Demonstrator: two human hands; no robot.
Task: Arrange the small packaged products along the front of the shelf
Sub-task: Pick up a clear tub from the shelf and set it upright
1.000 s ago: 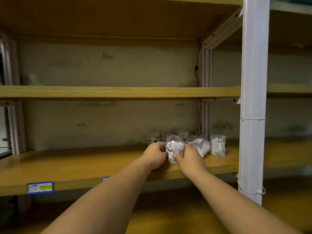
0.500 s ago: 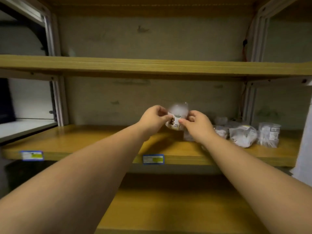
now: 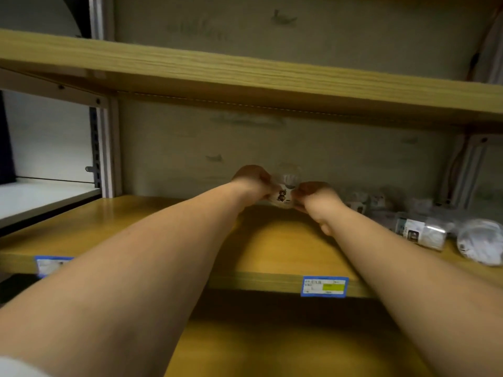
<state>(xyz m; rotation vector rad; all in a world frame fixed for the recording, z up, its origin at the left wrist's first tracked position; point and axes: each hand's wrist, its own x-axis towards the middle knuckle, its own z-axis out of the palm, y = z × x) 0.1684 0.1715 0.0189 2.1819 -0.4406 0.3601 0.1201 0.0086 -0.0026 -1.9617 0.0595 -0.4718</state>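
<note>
Both hands: left hand and right hand are pinching the small clear plastic packet with a bear sticker — steadying it for placement.
Packet: hanging at 12 o'clock, over the yellow wooden shelf.
Remaining stock: clear wrapped packages are lying at 3 o'clock — unsorted.

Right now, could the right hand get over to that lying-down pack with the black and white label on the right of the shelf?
Probably yes, but not freely. The right hand and left hand both grip the clear pack. The labelled pack lies just right of it on the shelf, with nothing between.
</note>
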